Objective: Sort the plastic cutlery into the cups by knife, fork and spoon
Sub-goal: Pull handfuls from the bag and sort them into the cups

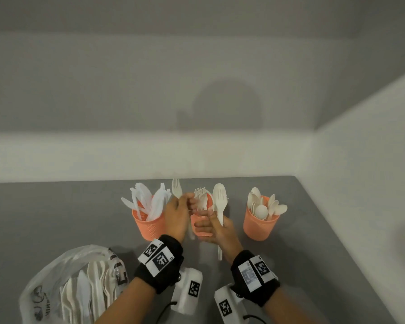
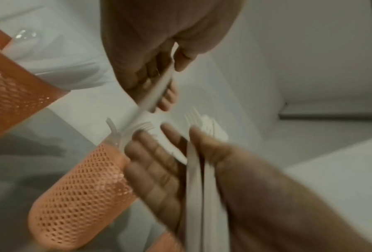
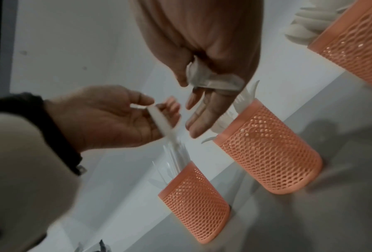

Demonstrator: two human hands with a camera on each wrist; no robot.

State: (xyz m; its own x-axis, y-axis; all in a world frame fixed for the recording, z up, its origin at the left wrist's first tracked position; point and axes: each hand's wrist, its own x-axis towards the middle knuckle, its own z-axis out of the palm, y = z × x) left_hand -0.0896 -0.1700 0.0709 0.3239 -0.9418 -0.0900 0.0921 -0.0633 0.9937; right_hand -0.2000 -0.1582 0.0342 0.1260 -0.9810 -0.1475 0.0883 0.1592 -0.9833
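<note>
Nearest the head camera, two black wrist bands with printed square markers are worn on the forearms, and a white camera unit is slung under each wrist. At lower left a clear plastic bag is laid on the grey bench, and unsorted white cutlery is seen through it.

Three orange mesh cups are set in a row near the back edge of the bench. The left cup is filled with knives, the middle cup with forks, and the right cup with spoons.

The left hand is raised between the left and middle cups; a single fork is pinched by its handle between thumb and fingers, tines upward. The right hand is held in front of the middle cup, with several cutlery pieces clamped between the thumb and the palm while the fingers are stretched out straight toward the left hand. A spoon bowl is seen at the top of this bundle, and the handles are projected below the hand toward the wrist. Both wrist views are blurred.
</note>
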